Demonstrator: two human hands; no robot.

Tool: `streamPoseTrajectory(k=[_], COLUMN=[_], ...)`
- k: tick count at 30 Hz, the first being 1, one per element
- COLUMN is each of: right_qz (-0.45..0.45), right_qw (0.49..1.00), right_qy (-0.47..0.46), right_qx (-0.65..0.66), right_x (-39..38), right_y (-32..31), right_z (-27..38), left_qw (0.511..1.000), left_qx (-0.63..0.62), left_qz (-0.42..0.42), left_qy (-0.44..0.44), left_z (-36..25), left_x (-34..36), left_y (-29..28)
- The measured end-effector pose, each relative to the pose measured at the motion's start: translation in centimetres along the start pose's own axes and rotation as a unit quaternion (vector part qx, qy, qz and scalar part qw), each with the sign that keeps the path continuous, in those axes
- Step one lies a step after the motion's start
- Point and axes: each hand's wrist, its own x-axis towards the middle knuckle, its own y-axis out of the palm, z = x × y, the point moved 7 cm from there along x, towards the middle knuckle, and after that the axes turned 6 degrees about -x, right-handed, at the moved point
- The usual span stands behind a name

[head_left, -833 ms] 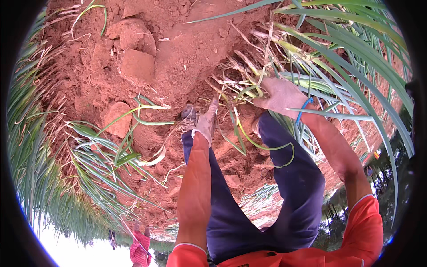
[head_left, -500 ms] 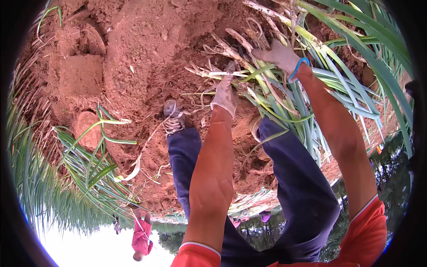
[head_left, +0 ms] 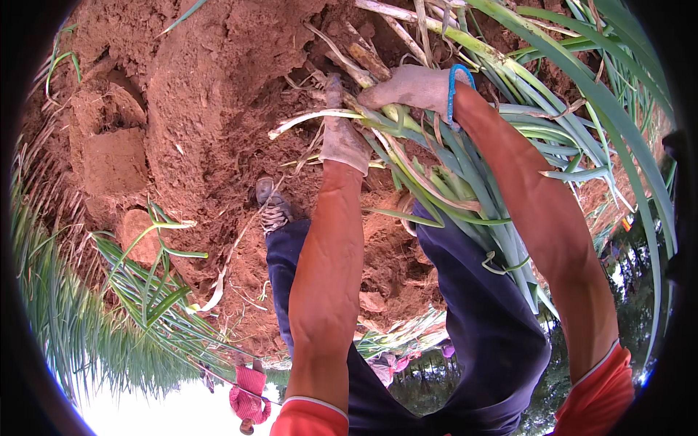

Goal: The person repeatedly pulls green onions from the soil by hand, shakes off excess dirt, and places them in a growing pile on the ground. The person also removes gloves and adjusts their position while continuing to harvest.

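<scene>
We've R hand [head_left: 409, 90] clasped round stalks [head_left: 469, 171], slanting upper L to lower R; L hand [head_left: 343, 138] just beside, grip unclear.

Right hand [head_left: 411, 91]: fingers partly hidden, probably behind stalks [head_left: 465, 178].

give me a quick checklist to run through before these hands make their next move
1. Right hand on the bunch of green stalks: ok, it lies across the bunch near the pale lower ends.
2. Left hand grip: cannot tell, its fingers are partly hidden beside those ends.
3. Gloves on both hands: ok.
4. Stalks gathered neatly: not ok, one pale stalk sticks out leftward across the left hand.
5. Bunch clear of the right trouser leg: not ok, some leaves overlap it in this view.
</scene>
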Motion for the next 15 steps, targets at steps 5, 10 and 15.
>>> streamPoseTrajectory(k=[5,10,15], right_qz=[-0.096,-0.181,-0.188], right_qw=[0.995,0.978,0.975], right_qy=[-0.007,-0.043,0.079], right_qx=[0.004,-0.091,-0.088], right_x=[-1.1,-1.3,-4.5], right_y=[-0.4,1.5,11.3], right_z=[-0.6,1.5,4.4], left_qw=[0.994,0.991,0.982], left_qx=[0.089,0.119,0.185], left_qz=[0.021,-0.049,-0.038], left_qy=[0.052,0.047,-0.016], left_z=[-0.2,-2.1,-5.9], left_x=[0.2,-0.7,-5.9], left_y=[2.9,1.8,-5.5])
